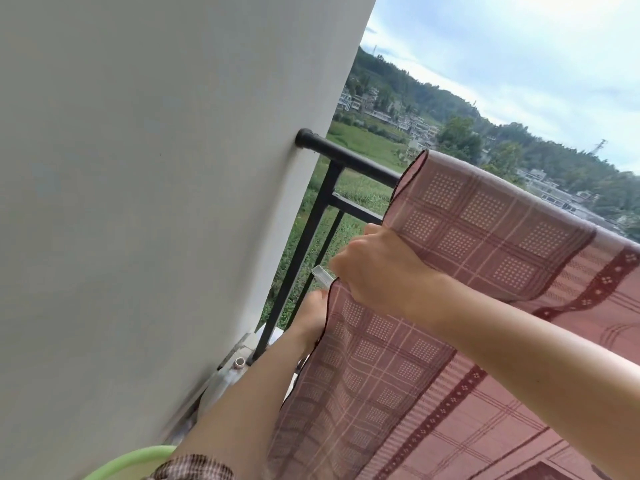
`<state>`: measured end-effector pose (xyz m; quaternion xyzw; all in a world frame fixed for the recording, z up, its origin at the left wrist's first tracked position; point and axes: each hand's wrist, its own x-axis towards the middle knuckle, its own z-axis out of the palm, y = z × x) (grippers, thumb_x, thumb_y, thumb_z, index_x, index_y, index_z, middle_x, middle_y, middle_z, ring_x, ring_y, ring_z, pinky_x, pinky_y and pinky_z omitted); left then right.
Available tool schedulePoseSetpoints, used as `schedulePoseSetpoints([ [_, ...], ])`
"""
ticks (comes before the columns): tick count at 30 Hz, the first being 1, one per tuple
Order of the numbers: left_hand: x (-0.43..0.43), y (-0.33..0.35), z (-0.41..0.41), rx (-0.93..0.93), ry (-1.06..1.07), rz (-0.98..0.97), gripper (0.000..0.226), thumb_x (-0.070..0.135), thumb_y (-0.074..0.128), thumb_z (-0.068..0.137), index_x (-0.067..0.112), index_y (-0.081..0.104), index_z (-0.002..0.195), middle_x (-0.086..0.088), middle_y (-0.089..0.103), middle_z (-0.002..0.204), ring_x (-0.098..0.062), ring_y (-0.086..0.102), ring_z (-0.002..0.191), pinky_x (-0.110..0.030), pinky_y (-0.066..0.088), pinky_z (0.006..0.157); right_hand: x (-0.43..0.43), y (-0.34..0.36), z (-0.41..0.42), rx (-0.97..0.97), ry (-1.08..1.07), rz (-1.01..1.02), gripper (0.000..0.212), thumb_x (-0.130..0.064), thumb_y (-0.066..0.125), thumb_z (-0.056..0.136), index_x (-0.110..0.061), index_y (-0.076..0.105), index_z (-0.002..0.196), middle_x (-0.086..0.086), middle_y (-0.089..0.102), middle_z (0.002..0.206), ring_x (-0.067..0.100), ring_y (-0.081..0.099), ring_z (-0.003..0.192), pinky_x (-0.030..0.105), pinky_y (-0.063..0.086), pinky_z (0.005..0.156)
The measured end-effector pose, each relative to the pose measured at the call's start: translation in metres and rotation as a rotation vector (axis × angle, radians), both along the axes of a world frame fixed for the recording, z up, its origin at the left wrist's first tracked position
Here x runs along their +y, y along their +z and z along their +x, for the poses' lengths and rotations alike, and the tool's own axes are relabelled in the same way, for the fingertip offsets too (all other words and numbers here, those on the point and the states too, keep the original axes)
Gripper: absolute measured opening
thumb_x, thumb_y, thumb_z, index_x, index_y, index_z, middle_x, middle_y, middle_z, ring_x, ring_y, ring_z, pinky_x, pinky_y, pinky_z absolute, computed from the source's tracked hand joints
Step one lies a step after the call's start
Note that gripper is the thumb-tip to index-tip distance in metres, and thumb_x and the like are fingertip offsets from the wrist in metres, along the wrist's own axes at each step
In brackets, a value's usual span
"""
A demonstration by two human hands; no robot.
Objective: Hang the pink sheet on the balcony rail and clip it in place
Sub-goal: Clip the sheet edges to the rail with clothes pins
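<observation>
Head view: both hands (374, 271) gripping pink sheet (485, 237) edge.

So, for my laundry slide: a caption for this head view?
Right hand grips the pink sheet draped over the black balcony rail.

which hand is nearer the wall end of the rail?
Left. The left hand sits below the rail, beside the sheet edge nearest the wall. The right hand grips that edge farther out.
</observation>
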<state>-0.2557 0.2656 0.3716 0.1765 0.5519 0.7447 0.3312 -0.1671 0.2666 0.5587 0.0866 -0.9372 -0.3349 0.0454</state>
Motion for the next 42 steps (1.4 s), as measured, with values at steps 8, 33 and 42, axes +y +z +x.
schedulePoseSetpoints([
  [8, -0.017, -0.003, -0.005, 0.065, 0.073, -0.033, 0.057, 0.052, 0.039, 0.096, -0.003, 0.051, 0.094, -0.008, 0.051, 0.064, -0.017, 0.049, 0.055, -0.025, 0.041, 0.051, -0.006, -0.001, -0.002, -0.013, -0.026, -0.006, 0.028, 0.0, 0.046, 0.084, -0.021, 0.048, 0.066, -0.008, 0.05, 0.066, 0.016, 0.052, 0.074, 0.036, 0.04, 0.092],
  [33, -0.053, -0.032, 0.009, -0.319, -0.294, 0.411, 0.017, 0.025, 0.06, 0.081, 0.012, 0.071, 0.082, -0.005, 0.069, 0.084, -0.018, 0.06, 0.084, -0.037, 0.042, 0.089, 0.035, -0.038, 0.026, 0.157, 0.157, -0.02, 0.012, -0.014, 0.073, 0.073, -0.022, 0.07, 0.081, -0.009, 0.067, 0.082, 0.014, 0.064, 0.093, 0.049, 0.007, 0.117],
  [42, -0.047, -0.019, 0.01, -0.302, -0.225, 0.441, 0.034, 0.022, 0.051, 0.089, 0.014, 0.07, 0.062, -0.001, 0.06, 0.063, -0.011, 0.055, 0.06, -0.026, 0.043, 0.065, 0.03, -0.032, 0.019, 0.219, 0.134, 0.04, 0.014, -0.005, 0.067, 0.069, -0.019, 0.065, 0.069, -0.006, 0.062, 0.066, 0.018, 0.063, 0.077, 0.047, 0.014, 0.114],
])
